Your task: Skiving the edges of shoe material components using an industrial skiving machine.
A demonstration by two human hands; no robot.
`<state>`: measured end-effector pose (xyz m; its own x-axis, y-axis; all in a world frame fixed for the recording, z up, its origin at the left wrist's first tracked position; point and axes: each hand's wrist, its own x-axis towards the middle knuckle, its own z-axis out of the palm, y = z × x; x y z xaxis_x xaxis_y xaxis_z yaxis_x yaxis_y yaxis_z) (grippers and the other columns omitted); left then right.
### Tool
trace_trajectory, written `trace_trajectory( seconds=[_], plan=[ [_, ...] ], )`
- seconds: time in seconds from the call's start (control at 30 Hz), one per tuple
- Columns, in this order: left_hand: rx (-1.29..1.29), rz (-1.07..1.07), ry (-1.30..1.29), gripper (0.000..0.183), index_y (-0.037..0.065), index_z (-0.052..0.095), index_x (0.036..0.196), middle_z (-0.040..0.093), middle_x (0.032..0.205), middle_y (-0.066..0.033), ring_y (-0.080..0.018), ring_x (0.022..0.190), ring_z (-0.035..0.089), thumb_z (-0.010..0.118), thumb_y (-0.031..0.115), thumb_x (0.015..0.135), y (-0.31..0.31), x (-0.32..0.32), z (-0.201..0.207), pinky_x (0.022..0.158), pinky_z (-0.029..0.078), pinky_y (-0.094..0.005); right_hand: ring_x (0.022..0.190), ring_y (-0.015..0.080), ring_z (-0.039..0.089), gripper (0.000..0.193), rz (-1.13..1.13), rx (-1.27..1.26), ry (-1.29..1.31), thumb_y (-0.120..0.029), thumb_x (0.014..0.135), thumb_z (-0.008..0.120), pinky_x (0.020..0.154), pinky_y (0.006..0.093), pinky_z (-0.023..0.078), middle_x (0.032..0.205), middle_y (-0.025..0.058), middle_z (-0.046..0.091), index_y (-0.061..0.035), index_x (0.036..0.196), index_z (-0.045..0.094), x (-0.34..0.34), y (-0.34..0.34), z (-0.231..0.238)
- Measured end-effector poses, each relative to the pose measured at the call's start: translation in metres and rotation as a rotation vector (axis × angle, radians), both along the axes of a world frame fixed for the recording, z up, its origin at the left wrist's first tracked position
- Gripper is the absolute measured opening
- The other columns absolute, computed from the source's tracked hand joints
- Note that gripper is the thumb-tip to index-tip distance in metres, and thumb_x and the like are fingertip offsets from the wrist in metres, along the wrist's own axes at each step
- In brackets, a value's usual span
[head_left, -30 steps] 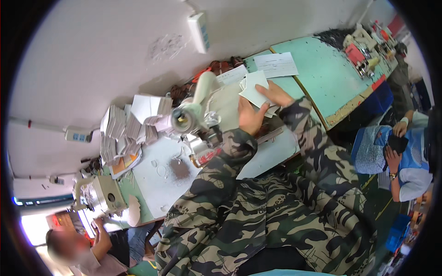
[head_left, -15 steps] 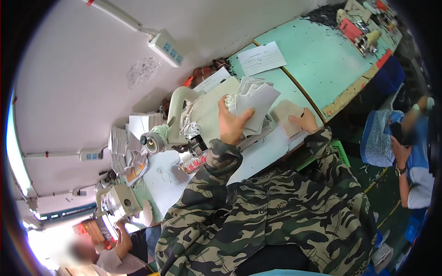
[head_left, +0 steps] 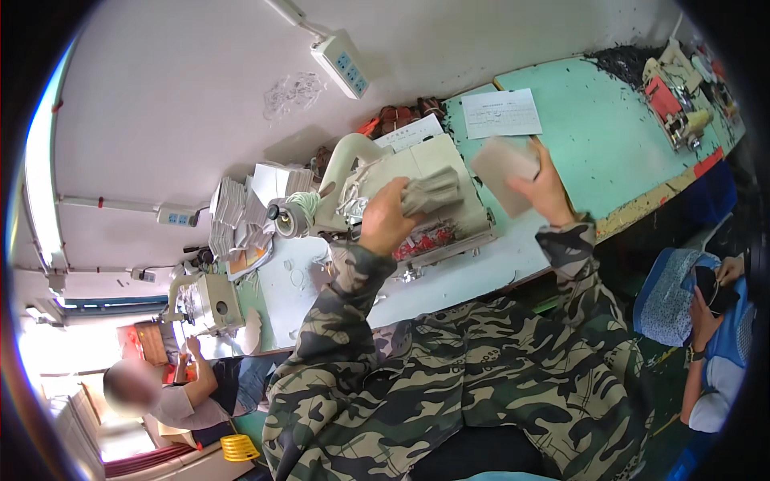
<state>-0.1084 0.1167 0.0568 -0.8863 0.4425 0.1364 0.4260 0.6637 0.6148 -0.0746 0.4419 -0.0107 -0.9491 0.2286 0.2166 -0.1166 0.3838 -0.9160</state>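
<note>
My left hand (head_left: 387, 216) is closed around a bundle of whitish flat pieces (head_left: 433, 190), fanned and blurred by motion, above the bed of a beige sewing machine (head_left: 429, 156). Held up by my right hand (head_left: 547, 190) is a stack of pale rectangular pieces (head_left: 501, 168), also blurred, with the thumb across its near face. The two bundles are apart. Below my left hand, red bits (head_left: 427, 239) show in the machine's opened bed.
Piles of white pieces (head_left: 233, 212) stand left of the machine. A printed sheet (head_left: 501, 113) lies on the green table (head_left: 585, 120). Another sewing machine (head_left: 678, 100) is at far right. One person (head_left: 200, 385) sits at lower left, another (head_left: 706, 329) at right.
The view has shifted. My right hand has lifted its stack off the table. My left hand has moved over the machine bed with its bundle, now turned more sideways.
</note>
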Motion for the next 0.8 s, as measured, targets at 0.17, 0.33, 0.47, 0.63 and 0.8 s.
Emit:
trace_trajectory(
  seconds=[0.17,0.33,0.47,0.63,0.8],
  plan=[
    [-0.12,-0.054,0.064,0.058,0.005,0.053,0.119,0.059,0.109,-0.0185,-0.0393,0.104,0.057,0.08,0.011,0.068,-0.003,0.013,0.012,0.088,0.047,-0.0453,0.115,0.0328,0.061,0.095,0.333,0.275,-0.048,-0.02,0.074,0.082,0.096,0.039,0.049,0.126,0.0253,0.059,-0.0047,0.15,0.027,-0.066,-0.068,0.131],
    [-0.081,0.075,0.101,0.065,0.001,0.049,0.123,0.057,0.114,-0.0208,-0.0394,0.108,0.056,0.081,0.013,0.068,0.003,0.016,-0.001,0.091,0.047,-0.0447,0.124,0.0411,0.053,0.113,0.738,0.265,-0.328,-0.041,0.069,0.086,0.105,0.041,0.043,0.13,0.0305,0.054,0.0059,0.149,0.023,-0.068,-0.096,0.092],
    [-0.11,0.129,0.14,0.096,-0.002,0.033,0.143,0.046,0.135,-0.023,-0.0423,0.126,0.045,0.083,0.017,0.064,0.01,0.02,0.005,0.105,0.04,-0.0461,0.117,0.043,0.054,0.119,0.693,0.656,-0.152,-0.04,0.059,0.09,0.101,0.0438,0.044,0.126,0.029,0.054,0.0088,0.146,0.026,-0.042,-0.112,0.084],
    [-0.287,-0.033,0.294,0.114,-0.002,0.027,0.148,0.036,0.149,-0.0241,-0.0404,0.14,0.033,0.087,0.02,0.054,0.01,0.006,-0.021,0.114,0.029,-0.0523,0.106,0.0423,0.057,0.113,0.646,0.825,0.055,-0.035,0.053,0.088,0.091,0.049,0.045,0.12,0.0247,0.057,0.0095,0.141,0.033,-0.029,-0.104,0.072],
    [-0.214,-0.181,0.186,0.11,-0.004,0.034,0.144,0.047,0.137,-0.0236,-0.04,0.131,0.044,0.087,0.037,0.056,0.022,0.009,0.017,0.111,0.031,-0.055,0.106,0.0416,0.057,0.101,0.724,0.648,0.003,-0.031,0.053,0.089,0.089,0.0464,0.048,0.115,0.0226,0.06,-0.0001,0.137,0.042,-0.019,-0.095,0.073]
  ],
)
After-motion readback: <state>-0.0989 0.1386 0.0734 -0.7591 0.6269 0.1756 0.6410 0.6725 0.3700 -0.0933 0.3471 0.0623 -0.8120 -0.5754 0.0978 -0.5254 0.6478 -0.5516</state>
